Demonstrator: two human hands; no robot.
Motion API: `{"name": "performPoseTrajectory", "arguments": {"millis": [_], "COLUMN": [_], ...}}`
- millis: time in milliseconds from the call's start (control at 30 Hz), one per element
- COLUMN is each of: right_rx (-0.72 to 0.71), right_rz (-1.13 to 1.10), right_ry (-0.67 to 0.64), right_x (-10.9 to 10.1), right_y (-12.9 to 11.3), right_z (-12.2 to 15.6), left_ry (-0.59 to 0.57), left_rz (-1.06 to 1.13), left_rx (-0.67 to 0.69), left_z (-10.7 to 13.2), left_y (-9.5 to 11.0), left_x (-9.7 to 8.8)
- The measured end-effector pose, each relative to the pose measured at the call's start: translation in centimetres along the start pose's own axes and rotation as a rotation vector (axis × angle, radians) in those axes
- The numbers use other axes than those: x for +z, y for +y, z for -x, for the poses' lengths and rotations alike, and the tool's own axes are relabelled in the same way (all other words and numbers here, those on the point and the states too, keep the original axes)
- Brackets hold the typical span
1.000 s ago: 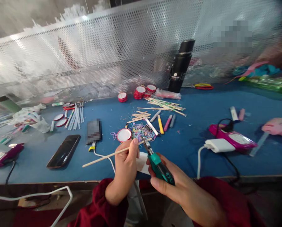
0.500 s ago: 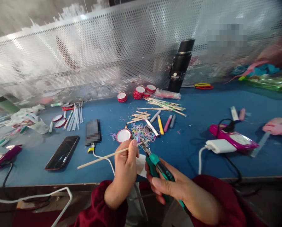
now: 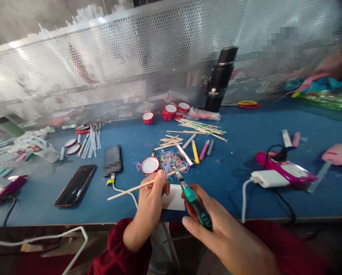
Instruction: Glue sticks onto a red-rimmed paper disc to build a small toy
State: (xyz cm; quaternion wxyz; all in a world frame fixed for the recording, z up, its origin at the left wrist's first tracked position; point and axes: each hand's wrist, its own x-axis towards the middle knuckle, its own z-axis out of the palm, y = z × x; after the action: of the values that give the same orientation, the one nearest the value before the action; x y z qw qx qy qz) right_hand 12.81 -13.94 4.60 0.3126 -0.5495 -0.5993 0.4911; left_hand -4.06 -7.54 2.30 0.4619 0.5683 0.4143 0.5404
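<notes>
My left hand (image 3: pixel 150 200) pinches a thin wooden stick (image 3: pixel 127 190) that runs out to the left and up to the right. My right hand (image 3: pixel 222 236) is closed round the green handles of small cutting pliers (image 3: pixel 194 202). The metal jaws meet the stick's right end just above my left fingers. Both hands hover over the near edge of the blue table (image 3: pixel 234 168). A white card (image 3: pixel 173 198) lies under them. Behind the jaws lie a heap of coloured rubber bands (image 3: pixel 172 158) and a red-rimmed round lid (image 3: pixel 149 165).
Loose wooden sticks (image 3: pixel 199 128) and markers (image 3: pixel 195 151) lie mid-table by red tape rolls (image 3: pixel 169 112) and a black flask (image 3: pixel 221 78). A black phone (image 3: pixel 75 185) lies left. At right sit a white charger (image 3: pixel 269 178) and a magenta device (image 3: pixel 287 170). A perforated metal screen (image 3: pixel 130 65) backs the table.
The stick has shifted right through my left fingers, so less sticks out to the left. The pliers' handles closed in my right hand and the jaws are on the stick's right end.
</notes>
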Motion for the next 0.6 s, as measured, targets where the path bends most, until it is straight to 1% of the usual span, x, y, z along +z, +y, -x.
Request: {"name": "performPoseTrajectory", "arguments": {"millis": [67,133,267,333,400,500,600], "right_rx": [0.016,0.029,0.017,0.026,0.023,0.010,0.046], "right_rz": [-0.010,-0.076,-0.340,-0.480,-0.568,-0.628,-0.644], "right_ry": [-0.035,-0.102,-0.221,-0.282,-0.342,-0.380,-0.395], "right_x": [-0.2,-0.3,-0.2,0.0,0.2,0.2,0.1], "right_y": [-0.1,0.5,2.2,2.9,3.1,3.1,2.8], "right_z": [0.2,0.2,-0.1,-0.4,-0.6,-0.9,-0.9], "left_ry": [-0.015,-0.035,-0.075,-0.076,-0.067,-0.059,-0.051], "left_rz": [0.086,0.130,0.070,0.049,0.040,0.020,0.001], "left_rx": [-0.008,-0.025,-0.023,-0.008,-0.005,-0.018,-0.018], "left_z": [0.1,0.2,0.5,0.6,0.6,0.6,0.5], "left_y": [-0.3,-0.4,0.1,0.4,0.6,0.7,0.6], "left_x": [0.0,0.0,0.0,0.0,0.1,0.1,0.1]}}
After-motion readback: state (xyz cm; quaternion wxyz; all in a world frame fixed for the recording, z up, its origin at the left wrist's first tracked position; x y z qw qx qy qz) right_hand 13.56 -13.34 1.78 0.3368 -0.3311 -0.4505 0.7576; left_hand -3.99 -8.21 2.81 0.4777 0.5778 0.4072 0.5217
